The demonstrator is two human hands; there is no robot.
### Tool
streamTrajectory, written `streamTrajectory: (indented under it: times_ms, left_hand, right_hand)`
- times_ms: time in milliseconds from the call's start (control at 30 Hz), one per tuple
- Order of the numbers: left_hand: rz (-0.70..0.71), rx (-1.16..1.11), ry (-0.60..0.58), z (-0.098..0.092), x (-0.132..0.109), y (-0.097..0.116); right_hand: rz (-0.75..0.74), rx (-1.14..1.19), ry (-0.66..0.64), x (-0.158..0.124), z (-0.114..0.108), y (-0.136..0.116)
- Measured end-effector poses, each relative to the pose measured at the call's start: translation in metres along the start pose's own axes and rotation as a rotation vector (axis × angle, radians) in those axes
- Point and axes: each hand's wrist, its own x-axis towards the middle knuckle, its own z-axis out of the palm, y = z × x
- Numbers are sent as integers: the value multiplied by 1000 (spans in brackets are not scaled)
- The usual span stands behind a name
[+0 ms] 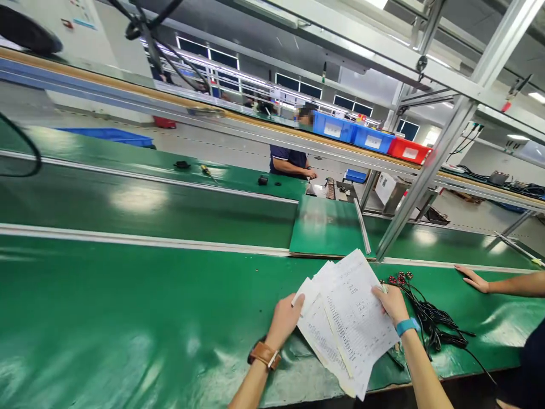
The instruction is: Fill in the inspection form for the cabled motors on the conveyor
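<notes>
Several printed paper sheets (355,312) are held fanned out above the front edge of the green bench. My left hand (286,321) grips their left edge, thumb on top, with a brown-strapped watch on the wrist. On the right edge of the top sheet, my right hand (392,304) is closed, a teal band round its wrist. A small pale item seems to show at the right fingers, too small to name. Just right of that hand lies a bundle of black cables (434,324) with red and dark round ends (400,278).
A co-worker's hand (474,279) rests on the bench (149,307) at right. Beyond are a raised green board (327,227), a metal post (426,176) and a shelf with blue bins (334,127) and a red bin (409,150). Another person (289,162) stands across the bench.
</notes>
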Motion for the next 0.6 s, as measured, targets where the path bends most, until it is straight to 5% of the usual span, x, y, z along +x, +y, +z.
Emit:
streamTrajectory:
  times_ms: [167, 267, 367, 500, 600]
  left_hand:
    - [77, 223, 63, -52, 63, -3]
    - [128, 305, 148, -60, 82, 1]
    - [195, 320, 121, -38, 66, 1]
    - [287, 263, -90, 12, 21, -9]
    - [262, 257, -112, 24, 12, -21]
  right_hand:
    - [163, 156, -44, -22, 38, 22]
    - [226, 227, -84, -32, 58, 28]
    - [246, 285, -73, -42, 70, 33]
    - [242, 319, 4, -57, 76, 44]
    - [243, 268, -15, -70, 85, 48]
